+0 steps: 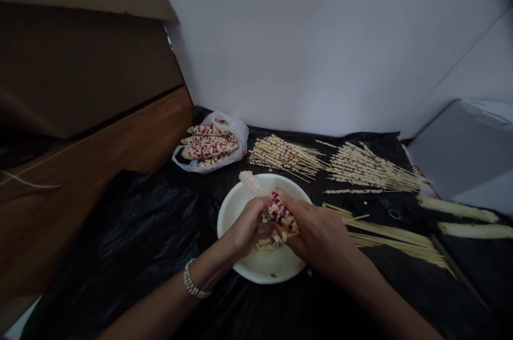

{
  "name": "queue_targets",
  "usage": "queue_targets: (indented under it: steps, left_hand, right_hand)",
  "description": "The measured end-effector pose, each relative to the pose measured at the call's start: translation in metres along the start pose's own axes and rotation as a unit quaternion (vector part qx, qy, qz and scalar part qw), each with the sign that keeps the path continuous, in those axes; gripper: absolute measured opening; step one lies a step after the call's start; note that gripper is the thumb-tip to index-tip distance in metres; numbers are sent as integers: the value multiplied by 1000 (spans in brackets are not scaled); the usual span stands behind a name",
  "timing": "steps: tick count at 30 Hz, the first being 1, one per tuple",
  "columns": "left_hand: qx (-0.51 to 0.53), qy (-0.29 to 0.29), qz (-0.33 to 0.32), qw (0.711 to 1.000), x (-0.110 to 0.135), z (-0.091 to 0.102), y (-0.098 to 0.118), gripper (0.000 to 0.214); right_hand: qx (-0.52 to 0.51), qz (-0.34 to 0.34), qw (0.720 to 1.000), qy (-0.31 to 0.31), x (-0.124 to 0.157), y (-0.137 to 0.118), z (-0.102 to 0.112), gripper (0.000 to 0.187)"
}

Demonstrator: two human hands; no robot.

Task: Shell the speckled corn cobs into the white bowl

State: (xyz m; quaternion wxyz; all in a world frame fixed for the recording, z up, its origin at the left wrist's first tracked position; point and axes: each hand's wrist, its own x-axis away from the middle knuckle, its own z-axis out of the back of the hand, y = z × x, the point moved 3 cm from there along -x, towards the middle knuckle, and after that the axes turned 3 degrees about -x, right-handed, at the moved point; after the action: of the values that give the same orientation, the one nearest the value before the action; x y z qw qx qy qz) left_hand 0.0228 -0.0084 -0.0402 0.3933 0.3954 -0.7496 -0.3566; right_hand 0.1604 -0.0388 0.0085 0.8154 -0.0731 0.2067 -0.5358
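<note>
Over a white bowl (240, 206) both my hands hold one corn cob (276, 210) with red and white kernels. Its far end (250, 182) is stripped bare. My right hand (320, 236) is wrapped round the kernelled part. My left hand (246, 230) is closed against the cob from the left, with a bead bracelet (193, 282) on the wrist. Loose kernels (267, 244) lie in the bowl under my hands.
A clear plastic bag (236, 134) with several red-white cobs lies behind the bowl. Two heaps of kernel-threaded skewers (282, 155) (366, 169) lie on the black plastic sheet (132, 233). Bare skewers (395, 241) and stripped cobs (457, 209) lie right. Cardboard boxes (80, 62) stand left.
</note>
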Motion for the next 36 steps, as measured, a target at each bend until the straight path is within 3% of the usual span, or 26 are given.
queue_targets:
  steps: [5, 10, 17, 24, 29, 34, 36]
  left_hand:
    - [1, -34, 32, 999, 4, -7, 10, 24]
    - [60, -35, 72, 995, 1, -1, 8, 14]
    - [100, -91, 59, 989, 0, 0, 11, 19]
    - [-21, -48, -9, 999, 3, -8, 12, 32]
    - [-90, -3, -39, 995, 3, -7, 7, 42]
    - [-188, 58, -159, 968, 7, -8, 18, 41]
    - [-167, 69, -145, 973, 8, -8, 20, 41]
  right_hand:
    - [-7, 0, 1000, -9, -1, 1, 2, 59]
    - [-45, -5, 999, -27, -3, 8, 6, 61]
    - [-120, -45, 991, -47, -6, 16, 15, 65]
    - [-182, -44, 980, -64, -6, 16, 17, 63]
    - [-130, -54, 988, -59, -5, 10, 9, 59]
    - [-69, -62, 994, -51, -3, 2, 5, 57]
    - [-62, -60, 995, -46, -2, 1, 5, 56]
